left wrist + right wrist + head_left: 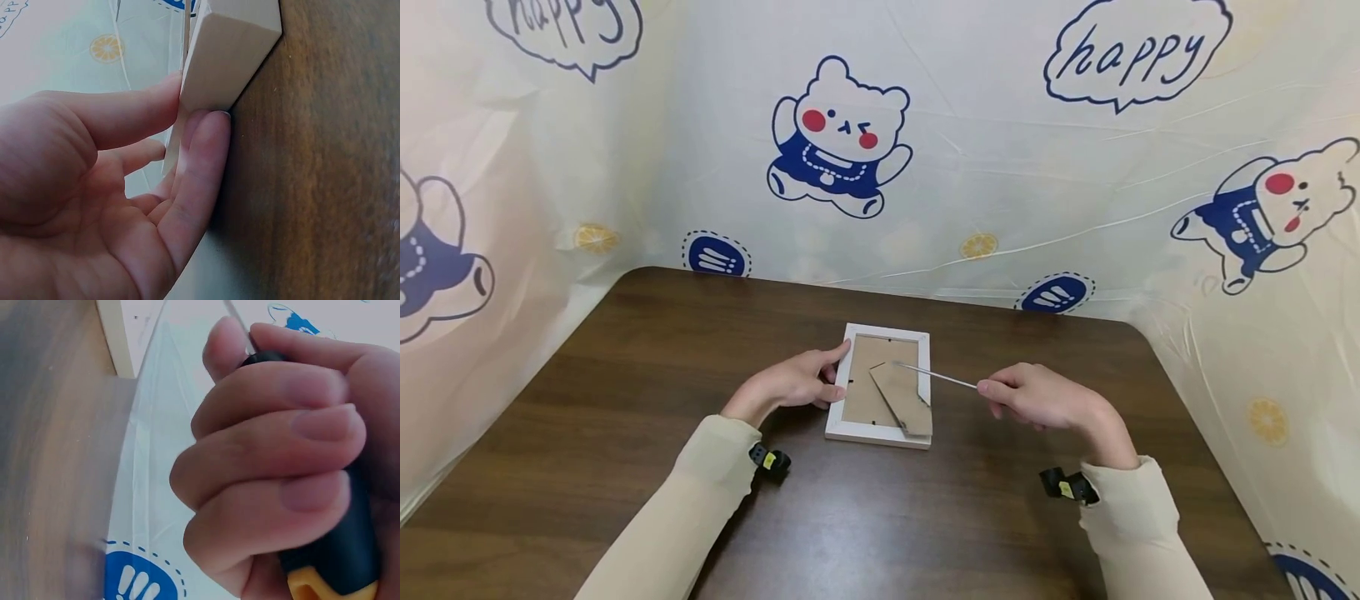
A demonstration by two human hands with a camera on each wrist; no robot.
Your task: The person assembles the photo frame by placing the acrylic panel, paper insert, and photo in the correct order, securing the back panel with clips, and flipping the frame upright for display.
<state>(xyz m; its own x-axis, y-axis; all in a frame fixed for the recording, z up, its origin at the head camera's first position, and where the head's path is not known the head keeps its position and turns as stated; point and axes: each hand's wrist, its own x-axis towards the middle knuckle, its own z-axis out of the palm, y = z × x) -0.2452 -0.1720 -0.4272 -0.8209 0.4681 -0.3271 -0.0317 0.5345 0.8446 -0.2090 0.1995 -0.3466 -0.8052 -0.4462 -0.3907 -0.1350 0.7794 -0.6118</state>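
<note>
A white picture frame (865, 432) lies back side up on the table, its brown backing board (861, 400) showing. A folding stand leg (904, 398) sits on the board and reaches the lower right corner. My left hand (796, 379) grips the left edge of the frame, thumb on top; the left wrist view shows fingertips against the frame's side (234, 56). In my right hand (1041, 396) is a screwdriver (344, 550) with a black and yellow handle, fingers wrapped round it. Its thin shaft (951, 379) points left over the board; whether the tip touches cannot be seen.
The dark brown wooden table (827, 517) stretches around the frame on all sides. A pale printed sheet (970, 175) with bears and lettering hangs behind the table and along both sides.
</note>
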